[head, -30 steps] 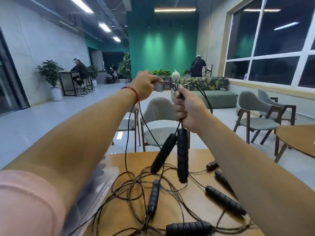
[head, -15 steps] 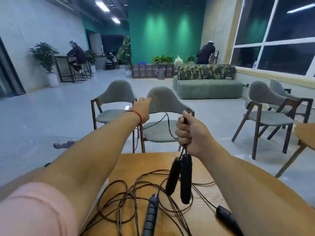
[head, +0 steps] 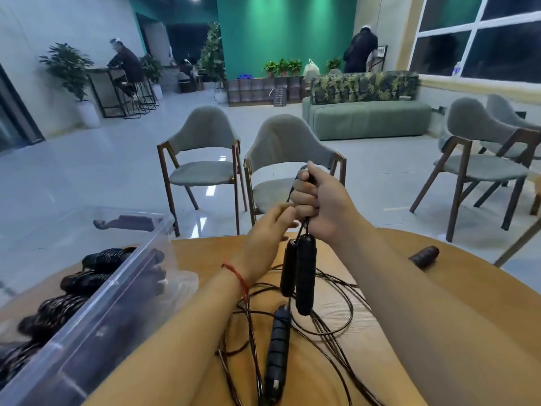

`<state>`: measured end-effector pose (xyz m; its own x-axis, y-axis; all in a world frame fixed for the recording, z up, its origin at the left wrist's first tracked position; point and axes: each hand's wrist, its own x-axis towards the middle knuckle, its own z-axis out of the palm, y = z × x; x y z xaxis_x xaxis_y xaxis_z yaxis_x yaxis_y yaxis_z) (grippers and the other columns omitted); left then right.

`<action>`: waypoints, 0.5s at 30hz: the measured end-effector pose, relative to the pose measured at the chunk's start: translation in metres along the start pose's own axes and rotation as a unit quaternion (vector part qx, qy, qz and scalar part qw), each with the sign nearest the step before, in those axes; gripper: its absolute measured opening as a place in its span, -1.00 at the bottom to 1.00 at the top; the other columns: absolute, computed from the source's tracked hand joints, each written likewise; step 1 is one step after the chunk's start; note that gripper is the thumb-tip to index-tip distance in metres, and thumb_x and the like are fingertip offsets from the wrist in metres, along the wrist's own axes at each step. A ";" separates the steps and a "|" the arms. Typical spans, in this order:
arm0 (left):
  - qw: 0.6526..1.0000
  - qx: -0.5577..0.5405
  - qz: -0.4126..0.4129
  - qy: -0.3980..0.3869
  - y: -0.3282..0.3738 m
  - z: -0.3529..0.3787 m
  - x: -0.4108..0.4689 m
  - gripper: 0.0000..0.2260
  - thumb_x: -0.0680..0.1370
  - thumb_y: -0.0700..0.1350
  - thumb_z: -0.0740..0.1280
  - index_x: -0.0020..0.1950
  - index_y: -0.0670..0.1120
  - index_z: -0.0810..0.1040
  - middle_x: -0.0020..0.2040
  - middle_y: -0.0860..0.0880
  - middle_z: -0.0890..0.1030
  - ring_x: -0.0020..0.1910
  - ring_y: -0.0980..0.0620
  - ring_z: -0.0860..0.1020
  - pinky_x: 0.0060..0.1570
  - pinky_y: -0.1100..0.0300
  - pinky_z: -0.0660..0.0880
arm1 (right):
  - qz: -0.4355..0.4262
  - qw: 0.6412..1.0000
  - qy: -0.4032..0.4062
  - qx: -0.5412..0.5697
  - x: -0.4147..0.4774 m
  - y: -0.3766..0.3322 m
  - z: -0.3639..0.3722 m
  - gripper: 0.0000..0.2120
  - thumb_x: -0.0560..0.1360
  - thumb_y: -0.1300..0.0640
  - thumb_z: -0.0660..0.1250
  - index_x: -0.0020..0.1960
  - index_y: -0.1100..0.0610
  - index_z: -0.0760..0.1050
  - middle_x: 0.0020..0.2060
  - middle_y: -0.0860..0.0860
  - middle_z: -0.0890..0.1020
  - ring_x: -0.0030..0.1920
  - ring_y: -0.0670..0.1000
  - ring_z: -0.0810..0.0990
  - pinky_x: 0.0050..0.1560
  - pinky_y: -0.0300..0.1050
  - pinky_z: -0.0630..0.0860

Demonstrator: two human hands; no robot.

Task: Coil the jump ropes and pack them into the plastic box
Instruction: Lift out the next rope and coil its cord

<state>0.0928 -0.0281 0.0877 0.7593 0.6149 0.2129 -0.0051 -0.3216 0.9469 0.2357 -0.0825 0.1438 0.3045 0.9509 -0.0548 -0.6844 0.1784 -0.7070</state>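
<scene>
Right hand: the right hand (head: 319, 200) was clenched round the gathered cord of one jump rope (head: 304, 175), holding it up above the wooden table (head: 386, 303).
Handles: that rope's two handles (head: 304, 273) hung straight down from the fist, side by side and touching, clear of the tabletop.
Left hand: the left hand (head: 266, 232) reached in with its fingers stretched out and its tips against the right hand's curled fingers. No cord showed between them, so a pinch could not be confirmed.
Loose cord: thin dark cord (head: 342, 317) lay in slack loops on the wood under the handles. How much of it belonged to the held rope could not be told.
Other ropes: a spare handle (head: 278, 347) lay on the table near the camera, and a far handle (head: 424, 256) lay well off to the right.
Plastic box: the plastic box (head: 123, 294) sat at the table's left edge with several coiled ropes (head: 108, 259) inside.
Step in hand: coiling, by the look of it. This rope was being bundled in the fist and was not yet packed.
Progress: partway, with some ropes boxed and others out on the table.
Next move: it probably called for the left hand to catch the trailing cord just below the fist and wind it on while the right held firm. The bundle would then go across to the box.
Risk: the overlapping loops might have dragged the spare handle along.
</scene>
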 end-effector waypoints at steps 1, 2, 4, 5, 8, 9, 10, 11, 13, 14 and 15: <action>1.000 -0.009 0.004 -0.001 -0.005 0.003 -0.015 -0.60 0.59 0.33 0.30 0.39 0.25 0.49 0.26 0.12 0.62 0.26 0.12 0.60 0.29 -0.04 0.58 | -0.010 1.000 -0.002 0.013 0.001 0.001 0.003 -0.58 0.78 -0.08 0.14 -0.21 0.05 0.44 -0.42 -0.10 0.19 -0.53 -0.14 0.12 -0.63 -0.29 0.08; 1.000 0.001 0.011 -0.008 -0.009 0.005 -0.027 -0.53 0.55 0.30 0.40 0.44 0.31 0.41 0.27 0.16 0.58 0.23 0.15 0.60 0.22 0.05 0.62 | -0.023 0.999 -0.004 0.031 0.003 0.002 0.006 -0.58 0.78 -0.08 0.13 -0.20 0.05 0.42 -0.43 -0.10 0.20 -0.53 -0.14 0.11 -0.63 -0.28 0.08; 0.997 0.073 0.019 -0.003 -0.017 0.010 -0.045 -0.34 0.50 0.22 0.55 0.49 0.39 0.26 0.19 0.26 0.53 0.12 0.19 0.61 0.09 0.20 0.64 | -0.050 0.996 -0.004 0.073 0.008 0.004 0.009 -0.58 0.79 -0.09 0.12 -0.19 0.04 0.42 -0.44 -0.10 0.21 -0.54 -0.14 0.12 -0.63 -0.27 0.09; 0.993 0.116 0.021 0.018 -0.024 0.014 -0.048 -0.30 0.49 0.19 0.57 0.47 0.41 0.23 0.16 0.29 0.52 0.09 0.20 0.60 0.05 0.22 0.65 | -0.068 0.993 -0.006 0.091 0.010 0.005 0.010 -0.58 0.79 -0.09 0.12 -0.19 0.05 0.43 -0.44 -0.10 0.21 -0.54 -0.13 0.12 -0.63 -0.27 0.09; 0.982 0.155 -0.009 0.107 -0.047 0.020 -0.043 -0.46 0.53 0.08 0.54 0.29 0.43 0.27 0.09 0.21 0.56 0.01 0.18 0.60 -0.02 0.14 0.65 | -0.121 0.986 0.000 0.118 0.017 0.013 0.006 -0.57 0.79 -0.10 0.12 -0.19 0.06 0.44 -0.43 -0.09 0.21 -0.54 -0.12 0.14 -0.61 -0.26 0.11; 0.980 0.147 -0.027 0.131 -0.057 0.018 -0.040 -0.54 0.53 0.03 0.52 0.22 0.39 0.32 0.05 0.15 0.58 -0.03 0.14 0.62 -0.07 0.11 0.66 | -0.136 0.984 0.007 0.115 0.019 0.017 0.001 -0.58 0.78 -0.10 0.13 -0.17 0.06 0.46 -0.43 -0.08 0.23 -0.52 -0.12 0.16 -0.59 -0.26 0.15; 0.978 0.146 -0.035 0.147 -0.066 0.016 -0.037 -0.59 0.53 -0.02 0.50 0.18 0.32 0.36 0.00 0.11 0.59 -0.07 0.09 0.62 -0.11 0.07 0.67 | -0.149 0.983 0.020 0.101 0.021 0.022 -0.003 -0.60 0.78 -0.09 0.14 -0.14 0.07 0.48 -0.42 -0.07 0.27 -0.50 -0.11 0.22 -0.54 -0.26 0.21; 0.974 0.158 -0.036 0.159 -0.073 0.014 -0.036 -0.61 0.52 -0.05 0.49 0.17 0.29 0.38 -0.02 0.09 0.58 -0.09 0.06 0.62 -0.14 0.04 0.67 | -0.157 0.984 0.043 0.069 0.020 0.026 -0.009 -0.64 0.78 -0.07 0.17 -0.09 0.09 0.53 -0.39 -0.06 0.35 -0.45 -0.10 0.31 -0.46 -0.25 0.31; 0.958 0.215 -0.041 0.187 -0.087 0.007 -0.036 -0.60 0.49 -0.06 0.48 0.19 0.25 0.40 0.01 0.13 0.55 -0.03 0.08 0.59 -0.10 -0.02 0.67 | -0.148 0.982 0.102 -0.061 0.021 0.038 -0.028 -0.78 0.73 0.00 0.28 0.14 0.14 0.60 -0.22 -0.02 0.55 -0.23 -0.05 0.55 -0.18 -0.16 0.52; 0.946 0.250 -0.046 0.200 -0.091 0.005 -0.036 -0.59 0.48 -0.06 0.48 0.22 0.21 0.40 0.04 0.14 0.52 0.01 0.08 0.56 -0.05 -0.04 0.65 | -0.124 0.974 0.124 -0.143 0.020 0.046 -0.039 -0.76 0.70 0.01 0.34 0.26 0.14 0.59 -0.08 0.00 0.62 -0.07 -0.01 0.62 -0.04 -0.07 0.56; 0.935 0.280 -0.053 0.211 -0.095 0.003 -0.034 -0.56 0.47 -0.07 0.49 0.25 0.17 0.40 0.06 0.15 0.49 0.04 0.07 0.53 0.00 -0.05 0.64 | -0.091 0.962 0.133 -0.220 0.020 0.055 -0.051 -0.69 0.68 0.00 0.38 0.35 0.12 0.56 0.05 0.01 0.64 0.08 0.04 0.65 0.04 -0.01 0.58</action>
<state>0.0693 -0.0207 -0.0104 0.4112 0.8563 0.3126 0.4866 -0.4962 0.7191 0.2380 -0.0663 0.0681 0.5916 0.8053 -0.0380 -0.2744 0.1568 -0.9488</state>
